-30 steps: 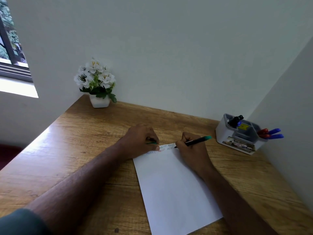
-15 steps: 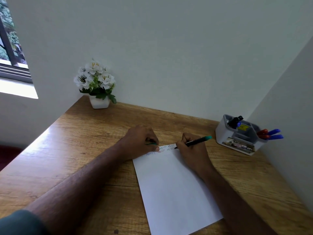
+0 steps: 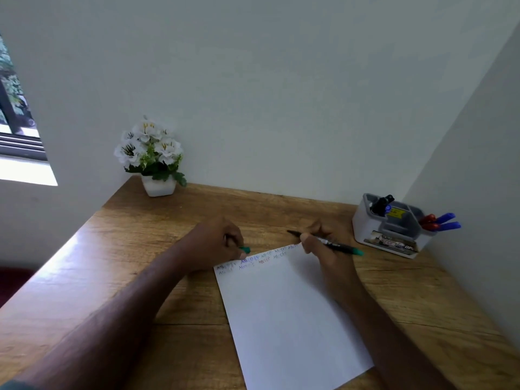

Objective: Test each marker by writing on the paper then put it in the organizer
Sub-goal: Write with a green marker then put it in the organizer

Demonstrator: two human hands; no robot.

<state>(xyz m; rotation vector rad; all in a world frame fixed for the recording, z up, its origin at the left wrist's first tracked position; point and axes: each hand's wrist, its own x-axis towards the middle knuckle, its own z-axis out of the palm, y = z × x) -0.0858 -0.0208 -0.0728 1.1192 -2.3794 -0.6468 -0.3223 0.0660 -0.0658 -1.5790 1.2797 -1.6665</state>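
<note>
A white sheet of paper (image 3: 289, 313) lies on the wooden desk (image 3: 135, 249), with rows of small coloured writing along its top edge. My right hand (image 3: 323, 244) grips a black marker with a green end (image 3: 342, 247); its tip points left, just above the paper's top right corner. My left hand (image 3: 218, 244) rests at the paper's top left corner and holds the green cap (image 3: 245, 250). The white and grey organizer (image 3: 391, 229) stands at the right, holding red and blue markers (image 3: 440, 221) and a black one (image 3: 381, 204).
A small white pot of white flowers (image 3: 153, 159) sits at the desk's back left corner. Walls close in behind and on the right. A window (image 3: 17, 130) is at the far left.
My right hand has lifted the marker off the paper and moved right and back; the marker now lies flatter. My left hand has stayed put with the cap.
</note>
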